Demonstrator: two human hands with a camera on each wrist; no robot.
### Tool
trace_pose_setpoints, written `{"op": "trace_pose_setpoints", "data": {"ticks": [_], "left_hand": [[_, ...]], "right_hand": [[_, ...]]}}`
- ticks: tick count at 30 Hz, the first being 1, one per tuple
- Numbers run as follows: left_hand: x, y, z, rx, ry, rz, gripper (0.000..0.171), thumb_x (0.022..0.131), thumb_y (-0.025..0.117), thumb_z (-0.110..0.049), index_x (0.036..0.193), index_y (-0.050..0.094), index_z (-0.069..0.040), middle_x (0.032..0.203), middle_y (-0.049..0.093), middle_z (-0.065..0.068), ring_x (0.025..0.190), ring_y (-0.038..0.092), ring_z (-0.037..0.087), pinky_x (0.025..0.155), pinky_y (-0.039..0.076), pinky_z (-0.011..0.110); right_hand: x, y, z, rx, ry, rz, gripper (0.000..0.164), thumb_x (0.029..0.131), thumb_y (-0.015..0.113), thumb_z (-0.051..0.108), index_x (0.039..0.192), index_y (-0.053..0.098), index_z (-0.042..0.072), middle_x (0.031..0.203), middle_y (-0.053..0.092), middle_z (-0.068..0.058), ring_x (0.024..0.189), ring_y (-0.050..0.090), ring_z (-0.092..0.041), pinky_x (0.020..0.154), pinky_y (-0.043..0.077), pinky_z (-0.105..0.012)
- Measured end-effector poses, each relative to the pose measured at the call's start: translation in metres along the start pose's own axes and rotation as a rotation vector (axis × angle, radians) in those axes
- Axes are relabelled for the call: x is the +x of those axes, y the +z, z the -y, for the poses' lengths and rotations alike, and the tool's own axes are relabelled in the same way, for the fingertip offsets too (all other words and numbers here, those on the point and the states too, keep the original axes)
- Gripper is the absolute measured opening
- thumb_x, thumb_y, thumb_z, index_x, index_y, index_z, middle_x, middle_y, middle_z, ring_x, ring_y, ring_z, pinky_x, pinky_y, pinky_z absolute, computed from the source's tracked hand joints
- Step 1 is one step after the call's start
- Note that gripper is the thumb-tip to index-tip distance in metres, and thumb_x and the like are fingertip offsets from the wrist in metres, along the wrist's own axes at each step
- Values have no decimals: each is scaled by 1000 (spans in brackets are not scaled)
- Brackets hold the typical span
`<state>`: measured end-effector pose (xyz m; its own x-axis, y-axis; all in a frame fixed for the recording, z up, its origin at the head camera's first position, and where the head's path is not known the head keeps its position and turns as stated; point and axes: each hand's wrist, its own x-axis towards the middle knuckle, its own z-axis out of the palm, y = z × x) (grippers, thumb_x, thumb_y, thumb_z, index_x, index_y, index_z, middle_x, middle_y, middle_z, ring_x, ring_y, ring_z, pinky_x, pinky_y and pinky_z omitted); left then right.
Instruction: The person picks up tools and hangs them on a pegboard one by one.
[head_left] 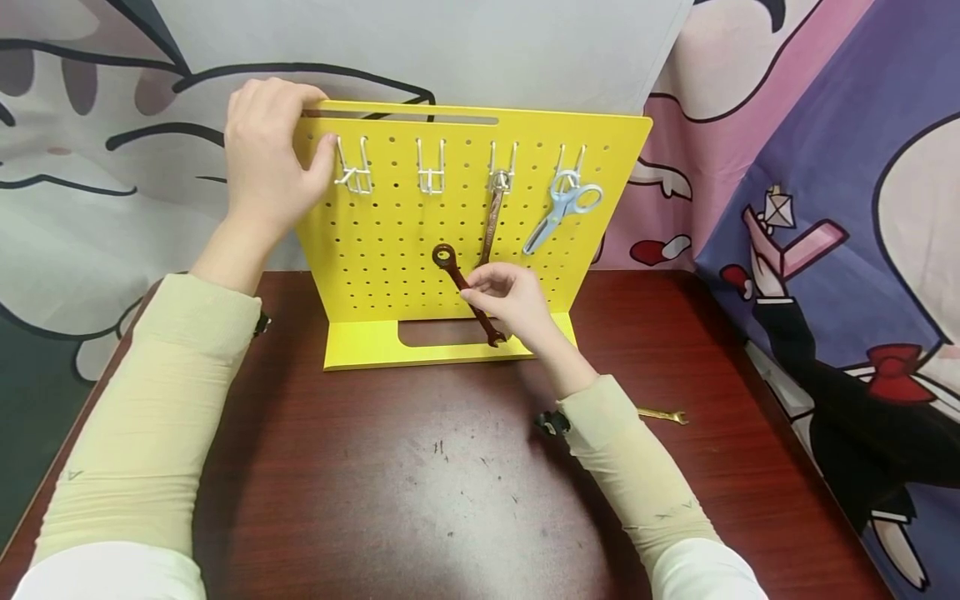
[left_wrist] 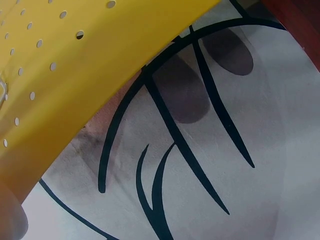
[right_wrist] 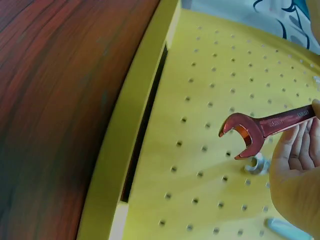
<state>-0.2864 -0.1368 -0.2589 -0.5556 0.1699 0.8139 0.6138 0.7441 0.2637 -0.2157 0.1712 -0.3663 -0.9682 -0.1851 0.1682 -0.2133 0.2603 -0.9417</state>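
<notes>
- Right hand (head_left: 517, 302) pinches the red combination wrench (head_left: 455, 272) mid-shaft, ring end above the thumb, open end below, before the yellow pegboard (head_left: 457, 217).
- Left hand (head_left: 268, 150) grips the pegboard's upper-left corner.

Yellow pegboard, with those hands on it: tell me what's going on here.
A person's left hand grips the upper left corner of the yellow pegboard, while the right hand pinches a red wrench in front of it. Of the four hooks, the two on the left hold nothing; another wrench and blue scissors hang from the others. A gold wrench lies on the table, partly hidden by the right sleeve.
</notes>
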Motion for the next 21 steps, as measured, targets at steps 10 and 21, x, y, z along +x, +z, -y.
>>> {"op": "trace_pose_setpoints", "data": {"ticks": [10, 21], "left_hand": [[2, 2, -3, -21, -25, -4, 38, 97, 60, -18, 126, 65, 7, 118, 68, 28, 112, 53, 46, 110, 37, 49], [1, 1, -4, -15, -37, -7, 37, 97, 60, -18, 126, 65, 6, 118, 68, 27, 113, 53, 46, 110, 37, 49]], "right_hand": [[12, 27, 22, 152, -137, -137, 16, 90, 80, 0, 103, 75, -7, 90, 76, 1, 80, 70, -4, 82, 59, -22], [28, 39, 45, 267, -146, -227, 17, 90, 79, 1, 104, 75, -7, 87, 76, 9, 77, 67, -5, 75, 53, -20]]}}
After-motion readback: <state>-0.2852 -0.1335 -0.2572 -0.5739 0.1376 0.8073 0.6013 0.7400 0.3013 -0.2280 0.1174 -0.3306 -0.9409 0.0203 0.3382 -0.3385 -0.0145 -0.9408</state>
